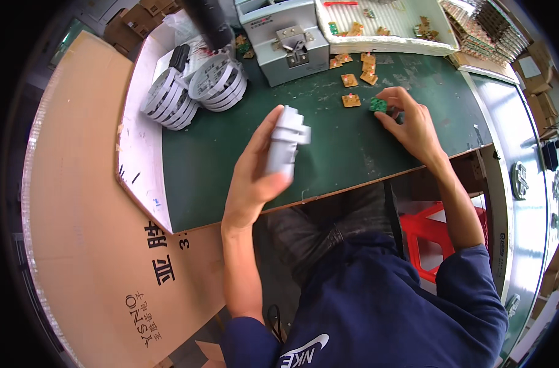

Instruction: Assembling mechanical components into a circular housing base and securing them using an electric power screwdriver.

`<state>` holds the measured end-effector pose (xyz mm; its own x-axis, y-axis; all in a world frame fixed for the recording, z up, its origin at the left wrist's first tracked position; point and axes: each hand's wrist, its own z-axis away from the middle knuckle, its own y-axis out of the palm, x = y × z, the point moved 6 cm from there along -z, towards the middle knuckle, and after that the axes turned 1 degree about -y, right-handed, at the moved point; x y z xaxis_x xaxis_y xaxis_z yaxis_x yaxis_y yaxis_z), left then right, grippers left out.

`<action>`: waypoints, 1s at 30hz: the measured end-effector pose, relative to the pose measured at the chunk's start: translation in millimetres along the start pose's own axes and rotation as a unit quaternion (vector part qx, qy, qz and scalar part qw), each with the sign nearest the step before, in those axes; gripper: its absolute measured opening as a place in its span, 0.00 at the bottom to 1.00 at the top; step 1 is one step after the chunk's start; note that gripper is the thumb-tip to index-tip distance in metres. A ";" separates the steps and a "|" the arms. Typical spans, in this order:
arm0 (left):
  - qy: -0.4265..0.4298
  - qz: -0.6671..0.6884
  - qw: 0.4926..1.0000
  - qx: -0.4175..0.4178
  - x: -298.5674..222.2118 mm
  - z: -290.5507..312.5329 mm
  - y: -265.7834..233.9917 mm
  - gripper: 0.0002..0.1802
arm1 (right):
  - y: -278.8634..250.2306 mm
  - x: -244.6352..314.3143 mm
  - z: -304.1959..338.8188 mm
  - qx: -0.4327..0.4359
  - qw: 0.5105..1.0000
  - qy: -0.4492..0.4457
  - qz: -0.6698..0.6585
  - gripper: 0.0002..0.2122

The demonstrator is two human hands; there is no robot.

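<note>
My left hand [247,190] is wrapped round a light grey plastic part with stepped edges [282,147], held up over the green work surface [328,159] and slightly blurred. What this part is, I cannot make out for certain. At the right, the thumb and fingers of my right hand [417,127] pinch a small green circuit board [378,105] by its edge, close to the surface. Just left of that board lies an orange-brown circuit board [351,101] with a small red part on it. Another orange-brown board [349,80] lies behind, and several more are farther back.
A grey metal machine [279,67] stands at the back. Beside it, a white foam tray [390,46] holds loose boards. Stacked white ring-shaped parts [218,86] sit at the back left, near a dark post [204,21]. Cardboard [101,214] flanks the left; a red stool [424,236] is below right.
</note>
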<state>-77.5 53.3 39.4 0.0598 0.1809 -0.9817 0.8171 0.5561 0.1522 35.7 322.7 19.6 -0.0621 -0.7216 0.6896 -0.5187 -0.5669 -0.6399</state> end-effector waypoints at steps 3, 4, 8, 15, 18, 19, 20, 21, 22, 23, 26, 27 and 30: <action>0.028 0.314 0.949 0.008 1.5 11.7 -1.6 0.60 | -3.3 -0.2 0.2 -0.001 1.000 0.004 -0.006 0.16; 0.034 0.385 0.922 0.004 7.5 14.7 -2.5 0.59 | -4.2 -1.0 -0.3 0.001 1.000 0.015 0.000 0.16; 0.063 0.504 0.861 0.021 23.7 21.4 -7.8 0.55 | -4.5 8.8 -0.5 -0.006 0.999 -0.017 0.033 0.17; 0.068 0.463 0.884 -0.003 25.7 27.1 -13.2 0.55 | -0.3 16.1 0.2 0.030 0.998 -0.010 0.049 0.17; 0.043 0.358 0.933 -0.019 25.5 27.8 -16.1 0.55 | 0.0 15.5 1.4 0.025 0.998 0.003 0.055 0.18; 0.044 0.351 0.935 -0.022 25.5 27.7 -16.5 0.55 | 0.8 14.2 1.9 0.025 0.998 0.003 0.055 0.18; 0.046 0.343 0.938 -0.025 25.6 27.5 -16.6 0.56 | -0.1 12.5 2.6 0.010 0.999 -0.003 0.050 0.17; 0.046 0.343 0.938 -0.024 25.6 27.5 -17.3 0.56 | -1.3 12.5 2.5 -0.005 0.999 -0.008 0.045 0.17; 0.051 0.307 0.950 -0.026 24.9 27.3 -18.3 0.56 | -2.1 14.3 2.4 -0.007 0.999 -0.008 0.045 0.17; 0.055 0.270 0.961 -0.027 24.3 26.5 -18.2 0.56 | -1.4 19.5 2.4 0.002 1.000 -0.015 0.002 0.17; 0.005 -0.032 0.997 -0.076 25.8 21.5 -12.4 0.50 | 8.1 24.2 3.8 0.049 0.978 0.070 -0.192 0.17; 0.056 -0.194 0.975 -0.097 17.4 17.3 -8.7 0.46 | 12.2 31.4 2.3 0.069 0.971 0.082 -0.212 0.17; 0.114 -0.406 0.898 -0.127 9.5 2.5 12.3 0.46 | 30.5 47.6 -3.4 0.126 0.937 0.068 -0.318 0.17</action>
<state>-65.4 59.8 31.7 -0.6392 -0.2228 -0.7360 0.3790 0.7415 -0.5536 14.0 272.3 34.1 0.0738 -0.1589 0.9845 -0.2719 -0.9530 -0.1335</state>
